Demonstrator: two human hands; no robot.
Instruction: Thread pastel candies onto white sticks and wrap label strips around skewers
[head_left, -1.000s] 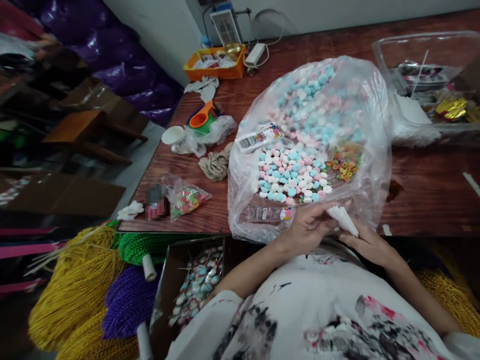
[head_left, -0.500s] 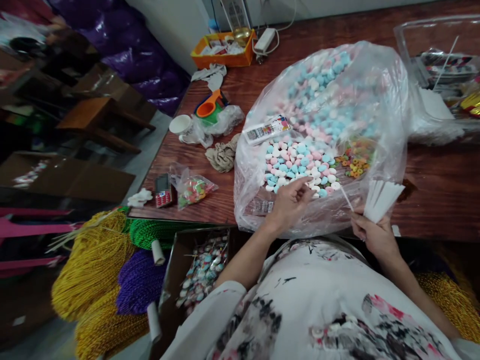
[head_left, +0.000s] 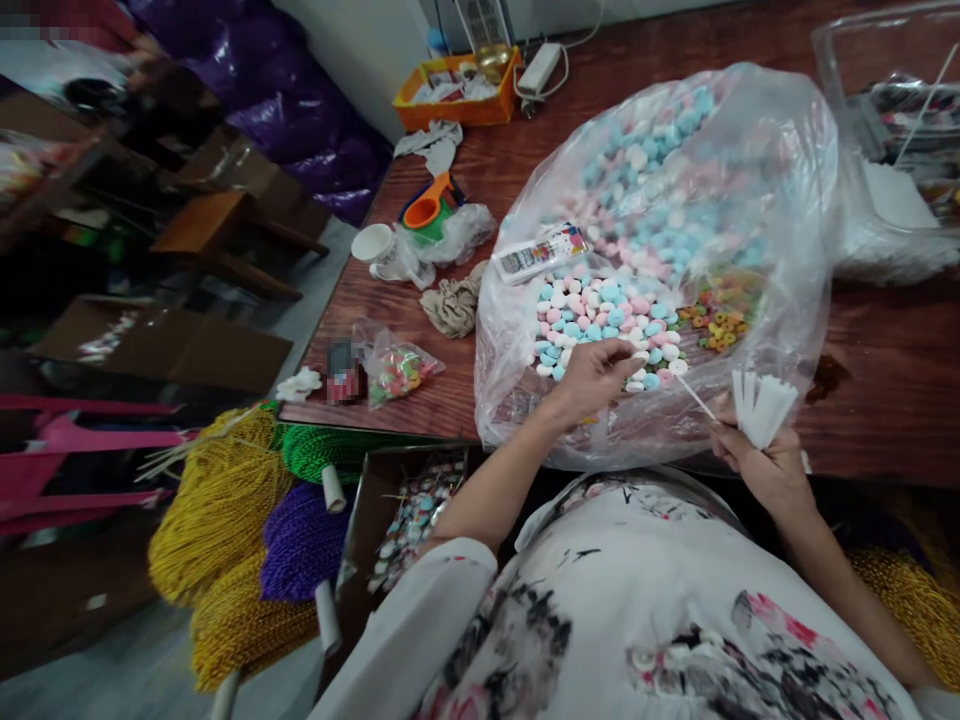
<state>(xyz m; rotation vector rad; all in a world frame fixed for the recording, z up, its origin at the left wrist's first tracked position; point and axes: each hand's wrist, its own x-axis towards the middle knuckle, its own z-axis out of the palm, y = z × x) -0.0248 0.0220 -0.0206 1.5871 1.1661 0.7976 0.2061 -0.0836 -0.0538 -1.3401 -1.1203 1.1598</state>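
A clear plastic bag [head_left: 499,350] lies open on the table, with pink, white and blue candies [head_left: 574,318] spread at its mouth. My left hand [head_left: 596,378] is over the near edge of these candies, thumb and fingertips pinched together. What sits between the fingertips, if anything, is too small to make out. My right hand [head_left: 769,468] grips a bundle of white sticks [head_left: 762,408]. From its thumb and finger a single white stick [head_left: 696,397] points up and left toward the candies. Small yellow and orange ring candies [head_left: 716,322] lie at the pile's right.
A printed packet [head_left: 541,252] rests on the bag. To the left are a crumpled cloth [head_left: 452,305], a white cup [head_left: 373,245] and a small bag of colored rings [head_left: 403,375]. Below the table edge stands a box of wrapped sweets [head_left: 420,510] beside yellow cord bundles [head_left: 206,510].
My left hand has shifted slightly and its fingers have drawn closer together. The single stick in my right hand still points at the candies. The whole view has swung a little to the left.
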